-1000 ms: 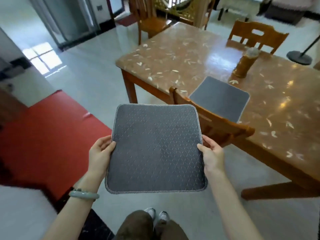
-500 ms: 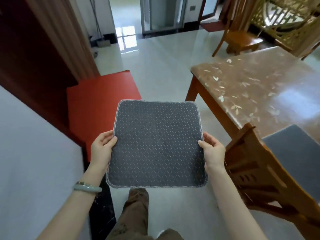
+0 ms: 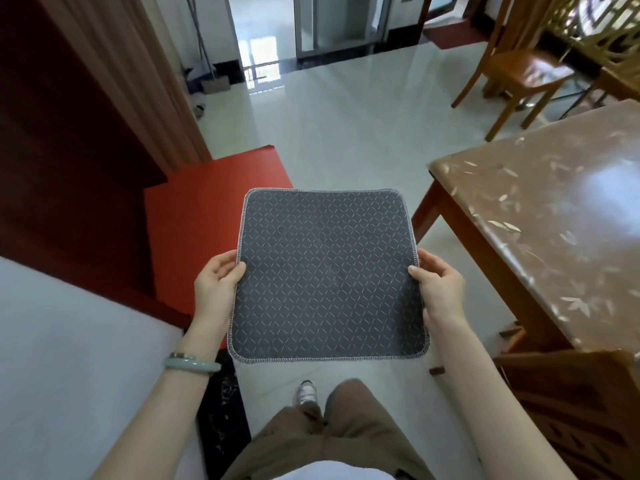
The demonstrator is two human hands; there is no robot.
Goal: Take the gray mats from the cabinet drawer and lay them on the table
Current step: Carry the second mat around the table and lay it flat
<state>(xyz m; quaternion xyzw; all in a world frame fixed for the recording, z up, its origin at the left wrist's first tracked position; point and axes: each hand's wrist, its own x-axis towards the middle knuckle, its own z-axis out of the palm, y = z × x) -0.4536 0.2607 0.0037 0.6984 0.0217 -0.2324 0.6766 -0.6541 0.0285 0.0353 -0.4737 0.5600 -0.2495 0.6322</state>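
Observation:
A square gray mat [image 3: 327, 275] with a diamond pattern and a stitched light edge hangs flat in front of me over the floor. My left hand [image 3: 216, 284] grips its left edge, thumb on top. My right hand [image 3: 438, 289] grips its right edge the same way. The brown leaf-patterned table [image 3: 554, 223] stands to the right, its near corner apart from the mat. No cabinet drawer and no other mat is in view.
A wooden chair back [image 3: 571, 393] sits at the lower right against the table. Another wooden chair [image 3: 519, 67] stands at the far right. A red surface [image 3: 204, 209] and a white counter [image 3: 69, 358] lie to the left. Glossy pale floor stretches ahead to a doorway [image 3: 263, 32].
My view has swung left: the table slid to the right edge and the mat lying on it left the frame. Both hands keep the same hold on the gray mat.

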